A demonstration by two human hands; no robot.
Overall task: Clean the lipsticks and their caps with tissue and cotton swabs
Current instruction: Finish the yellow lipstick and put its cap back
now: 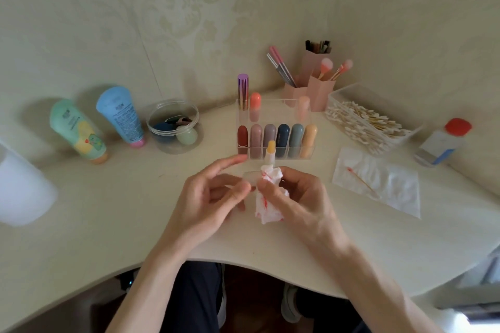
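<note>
Just before the lipstick rack [312, 149], the right hand [297, 197] clamps stained tissue [267, 208] round a lipstick [270, 147], the left hand [208, 197] apparently pinching its clear cap [251, 177]; next, probably, twist the tissue gently.

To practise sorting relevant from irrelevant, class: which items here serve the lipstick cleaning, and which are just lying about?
In use: stained tissue, clear cap, racked lipsticks, cotton swabs, used swab.
Lying about: green tube, blue tube, sponge jar, brush holders.
</note>
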